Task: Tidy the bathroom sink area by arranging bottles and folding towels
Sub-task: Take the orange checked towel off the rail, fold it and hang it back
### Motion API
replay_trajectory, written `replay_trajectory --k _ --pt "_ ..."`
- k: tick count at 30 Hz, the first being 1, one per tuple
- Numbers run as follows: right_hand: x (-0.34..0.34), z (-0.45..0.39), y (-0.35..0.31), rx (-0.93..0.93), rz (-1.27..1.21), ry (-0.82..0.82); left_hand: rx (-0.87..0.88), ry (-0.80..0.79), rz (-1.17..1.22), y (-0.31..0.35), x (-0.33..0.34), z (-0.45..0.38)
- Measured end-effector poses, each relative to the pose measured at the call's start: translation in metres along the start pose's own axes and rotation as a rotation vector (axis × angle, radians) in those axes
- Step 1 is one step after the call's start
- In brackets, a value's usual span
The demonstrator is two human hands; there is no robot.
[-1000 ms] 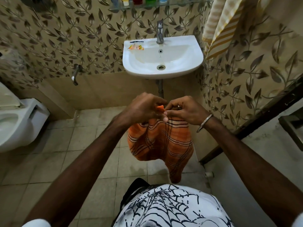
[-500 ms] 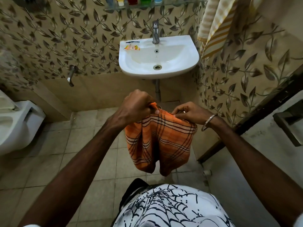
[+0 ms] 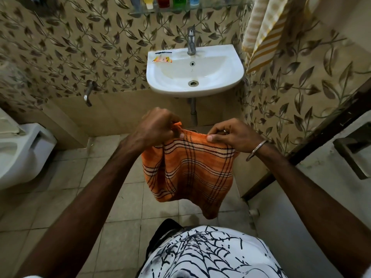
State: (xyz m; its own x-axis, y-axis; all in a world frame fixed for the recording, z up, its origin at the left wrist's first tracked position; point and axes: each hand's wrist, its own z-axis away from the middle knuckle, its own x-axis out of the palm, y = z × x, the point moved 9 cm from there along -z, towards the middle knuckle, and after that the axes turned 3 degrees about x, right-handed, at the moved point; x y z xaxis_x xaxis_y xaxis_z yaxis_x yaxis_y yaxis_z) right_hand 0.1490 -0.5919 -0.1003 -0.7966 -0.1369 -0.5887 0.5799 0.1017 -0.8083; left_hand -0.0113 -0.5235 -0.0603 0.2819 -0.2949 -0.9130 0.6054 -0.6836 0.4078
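Tiled floor (image 3: 124, 199) below; left hand (image 3: 158, 127), right hand (image 3: 232, 137) pinch orange towel (image 3: 192, 173) top edge, hanging downward.

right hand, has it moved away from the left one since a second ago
Yes. The right hand has drawn rightward from the left hand, spreading the orange towel below the sink.

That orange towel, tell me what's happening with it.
A person stands before the sink holding the orange towel up by its top edge, left hand and right hand each pinching a corner. It hangs in the air, not yet neatly folded. Bottles sit on the shelf above.
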Motion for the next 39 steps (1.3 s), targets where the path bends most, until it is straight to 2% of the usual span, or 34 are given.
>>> replay_trajectory --k 5,9,12,15,20,28,32,36,39 --pt "0.005 -0.004 -0.008 -0.036 0.053 0.003 0.092 -0.133 0.163 0.042 0.025 0.003" --pt "0.005 -0.002 -0.007 -0.019 0.005 0.007 0.098 -0.023 0.120 0.040 0.028 -0.004" --pt "0.006 0.002 0.009 0.071 -0.059 -0.037 0.081 0.002 0.083 0.033 0.028 -0.005" --pt "0.006 0.006 0.023 0.125 -0.011 -0.093 0.053 0.038 0.070 0.027 0.020 -0.003" --pt "-0.004 0.016 0.035 0.219 -0.066 -0.081 0.000 0.103 0.004 0.011 0.002 0.001" --pt "-0.013 0.012 0.011 0.076 0.092 -0.002 -0.027 0.171 -0.075 0.004 -0.014 0.005" --pt "-0.015 0.010 0.000 0.020 0.153 0.067 -0.066 0.078 -0.142 0.005 -0.008 0.006" --pt "-0.011 0.008 -0.012 -0.034 0.188 0.088 -0.018 -0.088 0.025 0.025 0.019 0.004" --pt "-0.008 0.007 -0.019 -0.059 0.221 0.088 0.047 -0.051 0.098 0.044 0.030 -0.002"
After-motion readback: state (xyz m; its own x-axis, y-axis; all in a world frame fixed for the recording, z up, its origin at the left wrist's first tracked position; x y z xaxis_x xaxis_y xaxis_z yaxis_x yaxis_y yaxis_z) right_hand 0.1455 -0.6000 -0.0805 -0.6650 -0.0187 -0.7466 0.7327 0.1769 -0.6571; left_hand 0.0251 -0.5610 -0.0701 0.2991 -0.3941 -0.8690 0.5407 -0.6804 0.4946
